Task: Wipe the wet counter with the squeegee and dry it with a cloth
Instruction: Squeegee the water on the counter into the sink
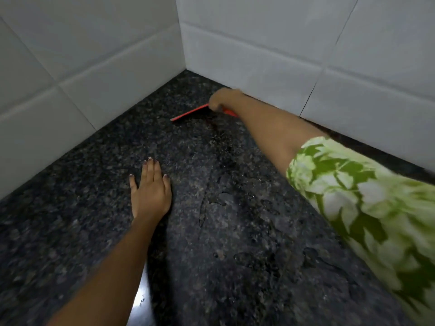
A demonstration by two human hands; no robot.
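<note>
A dark speckled granite counter (94,208) fills the view and runs into a tiled corner. Puddles and drops of water (223,198) lie along its middle and right. My right hand (223,98) is stretched far back near the right wall, shut on a red squeegee (188,114). The squeegee's blade rests on the counter and points left from the hand; a bit of red handle shows behind the wrist. My left hand (150,189) lies flat on the counter, palm down, fingers together, holding nothing. No cloth is in view.
White tiled walls (94,67) meet at the corner (184,69) behind the squeegee and close off the counter at the left and back right. My right sleeve (353,196), green and white flowered, covers the counter's lower right.
</note>
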